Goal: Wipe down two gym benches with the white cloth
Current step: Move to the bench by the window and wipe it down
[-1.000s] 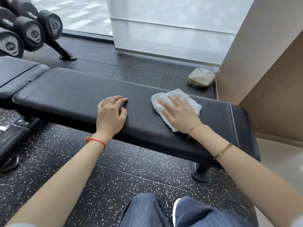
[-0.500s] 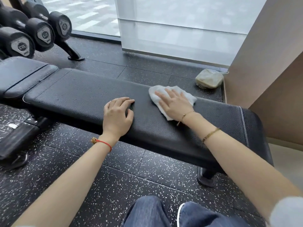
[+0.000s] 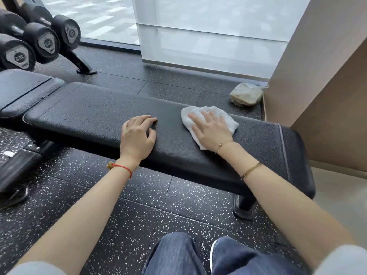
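A long black padded gym bench point(image 3: 95, 118) runs across the view from left to right. A crumpled white cloth point(image 3: 228, 121) lies on its right half, near the far edge. My right hand point(image 3: 211, 130) presses flat on the cloth with fingers spread. My left hand point(image 3: 138, 134) rests on the bench's near edge at the middle, fingers curled on the pad, holding nothing. A second black pad point(image 3: 23, 90) adjoins the bench at the far left.
A rack of black dumbbells point(image 3: 45, 39) stands at the back left by the window. A clear bag with something brownish point(image 3: 246, 94) sits on the speckled rubber floor behind the bench. A beige wall point(image 3: 317, 76) rises at the right. My knees show at the bottom.
My right hand slid the cloth toward the far edge and left along the bench, then back slightly right. My left hand stayed where it was. The view shifted a little.
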